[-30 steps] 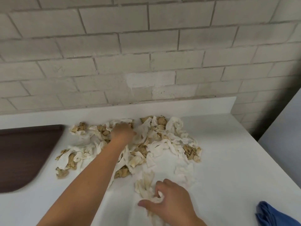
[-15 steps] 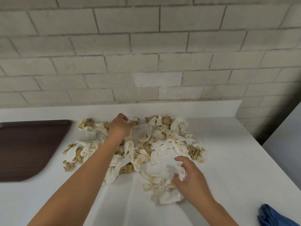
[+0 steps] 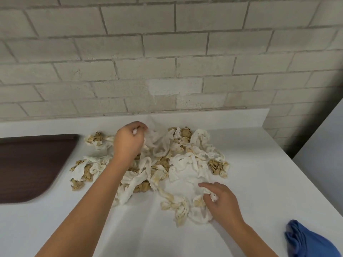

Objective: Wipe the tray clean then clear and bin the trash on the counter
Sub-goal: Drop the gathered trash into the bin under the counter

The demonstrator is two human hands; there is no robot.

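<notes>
A heap of crumpled white and brown-stained paper towels lies spread on the white counter. My left hand is at the far edge of the heap, fingers curled round a white sheet and lifting it slightly. My right hand is at the near right of the heap, fingers pinching a soiled wad. A dark brown tray lies flat at the left, apart from the trash.
A blue cloth lies at the counter's near right corner. A pale brick wall and a low backsplash close off the far side. The counter's right edge drops beside a grey surface.
My left hand has lifted a little with the white sheet at the far edge. My right hand moved from the near middle to the heap's right, then drew back slightly with a wad.
</notes>
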